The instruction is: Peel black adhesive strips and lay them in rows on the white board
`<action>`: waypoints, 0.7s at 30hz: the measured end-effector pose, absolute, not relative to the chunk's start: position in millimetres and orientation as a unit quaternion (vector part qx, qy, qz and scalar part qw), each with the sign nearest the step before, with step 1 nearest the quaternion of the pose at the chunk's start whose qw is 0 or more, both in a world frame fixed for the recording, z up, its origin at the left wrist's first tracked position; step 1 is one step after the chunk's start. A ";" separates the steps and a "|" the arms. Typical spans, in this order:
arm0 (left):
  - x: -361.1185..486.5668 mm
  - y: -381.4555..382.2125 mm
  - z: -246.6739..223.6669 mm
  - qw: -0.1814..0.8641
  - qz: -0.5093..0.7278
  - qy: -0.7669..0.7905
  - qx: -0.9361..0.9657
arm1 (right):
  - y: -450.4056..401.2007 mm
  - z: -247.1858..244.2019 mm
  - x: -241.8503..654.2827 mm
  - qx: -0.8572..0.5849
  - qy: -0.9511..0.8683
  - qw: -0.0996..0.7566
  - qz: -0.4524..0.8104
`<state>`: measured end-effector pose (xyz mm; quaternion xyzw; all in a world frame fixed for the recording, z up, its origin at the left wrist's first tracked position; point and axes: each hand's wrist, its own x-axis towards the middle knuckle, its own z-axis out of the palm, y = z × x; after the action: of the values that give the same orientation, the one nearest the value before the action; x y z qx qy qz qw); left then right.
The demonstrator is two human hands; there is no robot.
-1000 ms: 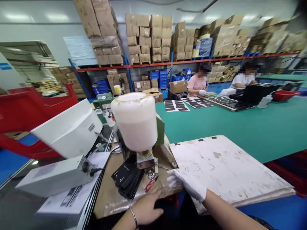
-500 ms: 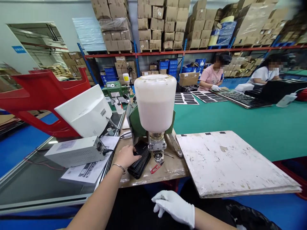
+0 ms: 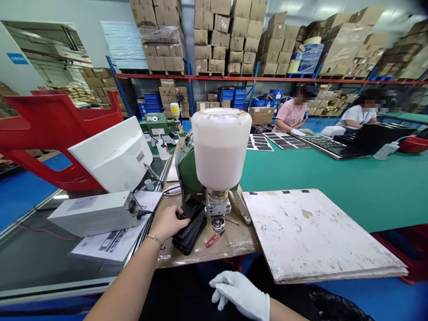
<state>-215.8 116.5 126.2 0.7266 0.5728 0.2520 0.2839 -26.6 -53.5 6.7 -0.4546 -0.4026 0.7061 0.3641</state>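
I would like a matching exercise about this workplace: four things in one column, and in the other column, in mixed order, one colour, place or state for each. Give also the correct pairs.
1. Left hand
2. Right hand
3. Snips
4. Board

A. red
B. gloved
C. white, with dark marks
D. bare, at the black stack

Pairs: 1-D, 2-B, 3-A, 4-C

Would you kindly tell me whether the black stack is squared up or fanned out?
Fanned out: the black stack, with the left hand at its side, shows many edges stepped apart.
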 end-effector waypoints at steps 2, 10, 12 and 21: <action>-224.7 102.4 129.7 0.309 0.261 0.568 0.717 | -49.6 8.6 -22.4 -0.454 -0.421 0.367 0.694; -230.9 0.4 105.7 0.691 0.343 0.404 0.492 | -30.9 65.6 -3.5 -0.472 -0.593 0.477 0.445; -218.1 -19.2 93.5 0.784 0.313 0.352 0.404 | -29.5 78.4 -6.8 -0.446 -0.664 0.462 0.383; -207.1 -38.2 67.7 0.866 0.298 0.317 0.246 | -38.5 85.5 -7.6 -0.416 -0.753 0.343 0.377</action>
<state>-207.1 -38.2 67.7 0.2457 0.3166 0.2985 0.8662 -7.6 -38.5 85.5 -0.4163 -0.7529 0.3770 0.3430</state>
